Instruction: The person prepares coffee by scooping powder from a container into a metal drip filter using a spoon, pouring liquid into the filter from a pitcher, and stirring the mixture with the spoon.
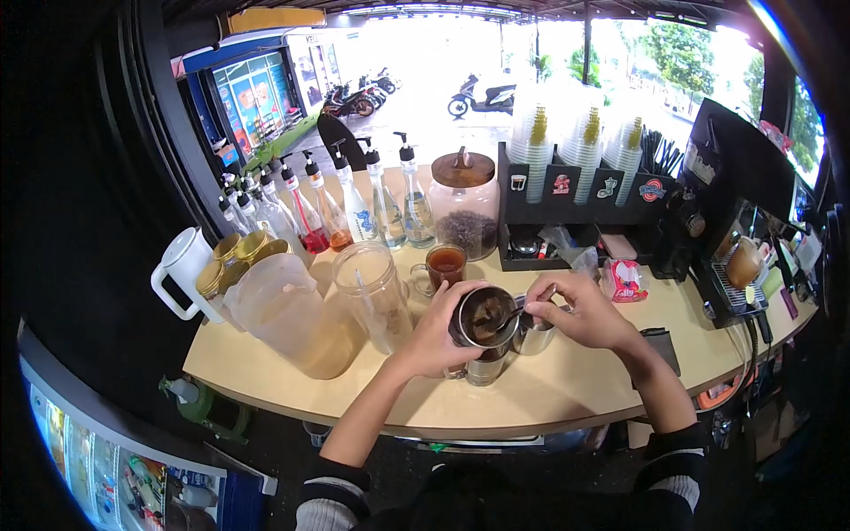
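My left hand [434,334] is wrapped around a dark metal cup [486,317], tilted so its inside faces me; brown stuff coats the bottom. My right hand [580,311] pinches the handle of a spoon [515,313] whose other end dips into that cup. Below the cup stands a glass mug [487,367] with dark liquid, partly hidden. A shiny metal pitcher [534,334] sits just under my right hand. Behind my left hand is a glass mug of reddish-brown tea [445,265]. To the left stands a tall clear jar [376,301].
A cloudy plastic pitcher [297,323] and a white jug [184,270] stand at the left. Several pump bottles [354,208] line the back beside a lidded glass jar [465,208]. A black cup rack [584,199] stands behind; a coffee machine [739,248] is at the right.
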Available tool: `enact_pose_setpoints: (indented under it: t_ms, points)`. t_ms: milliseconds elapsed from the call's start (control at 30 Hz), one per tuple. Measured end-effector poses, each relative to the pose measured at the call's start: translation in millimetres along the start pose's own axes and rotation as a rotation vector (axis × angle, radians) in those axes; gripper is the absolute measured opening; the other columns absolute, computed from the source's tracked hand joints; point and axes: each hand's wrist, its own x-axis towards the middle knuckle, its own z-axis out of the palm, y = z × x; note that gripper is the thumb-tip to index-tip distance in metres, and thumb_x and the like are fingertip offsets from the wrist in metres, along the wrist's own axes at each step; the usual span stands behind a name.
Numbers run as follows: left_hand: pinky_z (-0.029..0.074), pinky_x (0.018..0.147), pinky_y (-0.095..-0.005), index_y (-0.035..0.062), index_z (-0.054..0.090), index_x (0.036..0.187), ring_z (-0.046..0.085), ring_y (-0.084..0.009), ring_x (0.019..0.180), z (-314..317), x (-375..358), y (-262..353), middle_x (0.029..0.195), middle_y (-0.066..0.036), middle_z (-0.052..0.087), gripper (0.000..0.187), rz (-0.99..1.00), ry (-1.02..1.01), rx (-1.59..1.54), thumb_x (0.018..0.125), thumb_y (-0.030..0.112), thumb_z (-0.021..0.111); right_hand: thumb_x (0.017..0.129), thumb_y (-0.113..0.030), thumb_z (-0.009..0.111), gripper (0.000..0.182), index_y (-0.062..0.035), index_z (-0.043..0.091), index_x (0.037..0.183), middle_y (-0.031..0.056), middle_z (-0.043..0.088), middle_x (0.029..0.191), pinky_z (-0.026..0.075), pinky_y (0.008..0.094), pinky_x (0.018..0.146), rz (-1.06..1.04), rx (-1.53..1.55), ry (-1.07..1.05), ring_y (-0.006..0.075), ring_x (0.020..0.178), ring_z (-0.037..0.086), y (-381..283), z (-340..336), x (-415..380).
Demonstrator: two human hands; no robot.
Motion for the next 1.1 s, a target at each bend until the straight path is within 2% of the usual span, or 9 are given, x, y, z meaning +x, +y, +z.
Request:
enact_pose_setpoints:
  t_ms: [233,400,633,767,867,933,1000,1067,1100]
  points:
    - [0.012,0.114,-0.0545,0.0122,0.041,0.13,0.043,-0.0325,0.126,0,3,0,0.127,-0.009,0.049,0.078,0.054,-0.028,-0.036,0.06,0.014,0.074,0.092,-0.016,0.059,0.015,-0.0009,0.06,0.088,0.0031,0.061,0.071,0.045,0.025,0.06,0.048,-0.024,-0.031,0.0086,0.065,0.059,-5,3,4]
    - [0.016,0.111,-0.0559,0.0122,0.042,0.128,0.04,-0.0331,0.125,13,4,-2,0.125,-0.012,0.045,0.079,0.187,0.107,0.058,0.059,0.018,0.08,0.092,-0.015,0.059,0.015,-0.0008,0.059,0.088,0.003,0.061,0.07,0.046,0.025,0.06,0.046,-0.01,0.079,0.0088,0.062,0.058,-2,5,4]
    - [0.012,0.113,-0.0556,0.0138,0.042,0.128,0.045,-0.029,0.124,11,3,7,0.123,-0.007,0.05,0.078,0.154,0.148,0.22,0.061,0.02,0.081,0.092,-0.014,0.057,0.014,-0.0003,0.059,0.09,0.0037,0.062,0.07,0.046,0.0256,0.064,0.069,0.014,0.017,0.009,0.066,0.059,-3,9,4]
    - [0.007,0.115,-0.0561,0.0149,0.041,0.13,0.046,-0.0268,0.125,6,3,10,0.127,-0.005,0.052,0.078,0.107,0.08,0.183,0.062,0.02,0.079,0.092,-0.01,0.057,0.011,-0.0002,0.058,0.086,0.0031,0.06,0.069,0.045,0.0248,0.062,0.086,-0.012,0.12,0.0085,0.065,0.057,-17,8,9]
    - [0.005,0.115,-0.0564,0.0152,0.041,0.131,0.046,-0.027,0.126,4,4,11,0.13,-0.006,0.051,0.079,0.104,0.037,0.185,0.062,0.019,0.078,0.092,-0.01,0.058,0.013,0.0,0.058,0.085,0.0042,0.06,0.069,0.045,0.0249,0.06,0.094,-0.094,0.021,0.0092,0.062,0.057,-20,7,11]
    - [0.005,0.115,-0.0565,0.0153,0.04,0.131,0.046,-0.0271,0.126,3,5,13,0.13,-0.006,0.05,0.079,0.108,0.015,0.188,0.062,0.019,0.078,0.092,-0.012,0.059,0.013,-0.0003,0.058,0.085,0.0038,0.059,0.067,0.045,0.0256,0.059,-0.02,-0.158,0.028,0.0095,0.06,0.057,-15,10,12]
    - [0.006,0.115,-0.0563,0.0148,0.039,0.132,0.046,-0.0275,0.126,3,5,16,0.13,-0.006,0.05,0.08,0.106,0.01,0.185,0.062,0.018,0.077,0.092,-0.012,0.059,0.013,-0.0007,0.058,0.085,0.0031,0.058,0.065,0.045,0.0263,0.058,0.051,-0.143,0.132,0.0093,0.06,0.058,-23,6,16]
    - [0.007,0.115,-0.0561,0.0147,0.039,0.132,0.046,-0.0277,0.126,3,5,13,0.13,-0.006,0.05,0.081,0.113,0.003,0.185,0.061,0.018,0.077,0.092,-0.013,0.058,0.014,-0.0004,0.058,0.086,0.0049,0.058,0.065,0.044,0.0272,0.058,0.021,-0.173,0.108,0.0103,0.058,0.057,-22,6,17]
    - [0.008,0.115,-0.0558,0.0146,0.039,0.133,0.046,-0.028,0.125,3,5,11,0.13,-0.007,0.05,0.082,0.122,-0.005,0.186,0.06,0.018,0.077,0.091,-0.016,0.06,0.016,0.0005,0.059,0.09,0.0097,0.058,0.065,0.044,0.0298,0.056,0.021,-0.197,0.043,0.0152,0.058,0.057,-22,8,16]
